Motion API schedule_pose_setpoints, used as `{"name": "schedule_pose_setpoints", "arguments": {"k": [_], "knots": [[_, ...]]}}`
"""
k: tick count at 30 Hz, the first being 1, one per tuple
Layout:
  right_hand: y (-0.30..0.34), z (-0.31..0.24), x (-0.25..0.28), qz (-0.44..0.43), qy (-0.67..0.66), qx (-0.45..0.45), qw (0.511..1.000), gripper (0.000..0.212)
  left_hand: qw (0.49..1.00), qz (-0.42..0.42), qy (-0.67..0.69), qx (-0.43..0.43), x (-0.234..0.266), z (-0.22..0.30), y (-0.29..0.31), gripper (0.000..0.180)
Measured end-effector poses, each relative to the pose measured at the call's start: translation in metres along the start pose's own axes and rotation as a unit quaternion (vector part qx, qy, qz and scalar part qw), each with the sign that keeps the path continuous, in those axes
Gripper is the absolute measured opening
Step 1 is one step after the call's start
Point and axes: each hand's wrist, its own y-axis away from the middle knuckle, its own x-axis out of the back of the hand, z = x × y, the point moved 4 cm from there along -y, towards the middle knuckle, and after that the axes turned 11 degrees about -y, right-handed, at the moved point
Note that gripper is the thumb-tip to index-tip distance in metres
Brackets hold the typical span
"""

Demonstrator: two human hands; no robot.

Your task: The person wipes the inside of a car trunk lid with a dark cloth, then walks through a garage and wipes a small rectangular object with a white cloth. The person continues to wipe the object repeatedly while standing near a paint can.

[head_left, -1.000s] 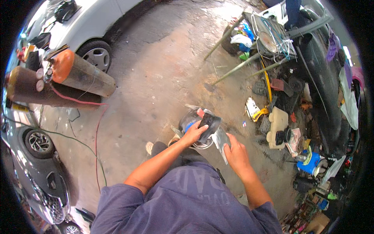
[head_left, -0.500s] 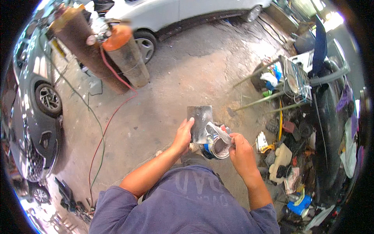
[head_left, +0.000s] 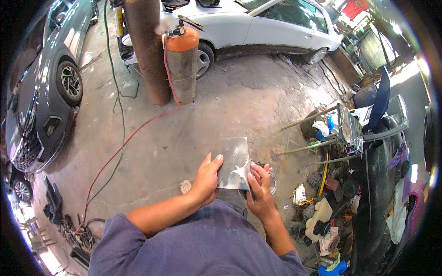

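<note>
My left hand (head_left: 206, 180) holds a flat grey metal plate (head_left: 234, 162) by its left edge, thumb up along the side. A white paste smear lies on the plate near its lower right. My right hand (head_left: 259, 190) grips a thin scraper blade pressed against that smear. Under the right hand a round tin (head_left: 272, 180) peeks out, mostly hidden. Both forearms rise from my purple-blue shirt at the bottom.
Two tall gas cylinders (head_left: 182, 57) stand ahead, with red and green hoses (head_left: 120, 142) trailing over the concrete floor. A white car (head_left: 258, 25) is parked behind, a dark grey car (head_left: 39, 101) at the left. Tools, rods and clutter (head_left: 331, 193) crowd the right.
The view has swung upward and left, so the cylinders and cars moved toward the centre. The plate has risen in front of me, and the tin has slipped under my right hand.
</note>
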Motion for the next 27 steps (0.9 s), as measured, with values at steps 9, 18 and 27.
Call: {"name": "schedule_pose_setpoints", "arguments": {"k": [9, 18, 27], "knots": [[-0.021, -0.018, -0.014, -0.095, 0.067, 0.054, 0.992, 0.055, 1.0, -0.007, 0.019, -0.013, 0.041, 0.016, 0.023, 0.028], [-0.028, -0.033, -0.004, -0.165, 0.109, 0.069, 0.978, 0.047, 0.999, -0.03, 0.027, 0.021, 0.053, 0.016, 0.037, 0.028], [-0.023, -0.027, 0.032, -0.17, 0.243, 0.038, 0.954, 0.05, 0.998, -0.063, 0.019, 0.0, 0.053, 0.031, 0.05, 0.029]]}}
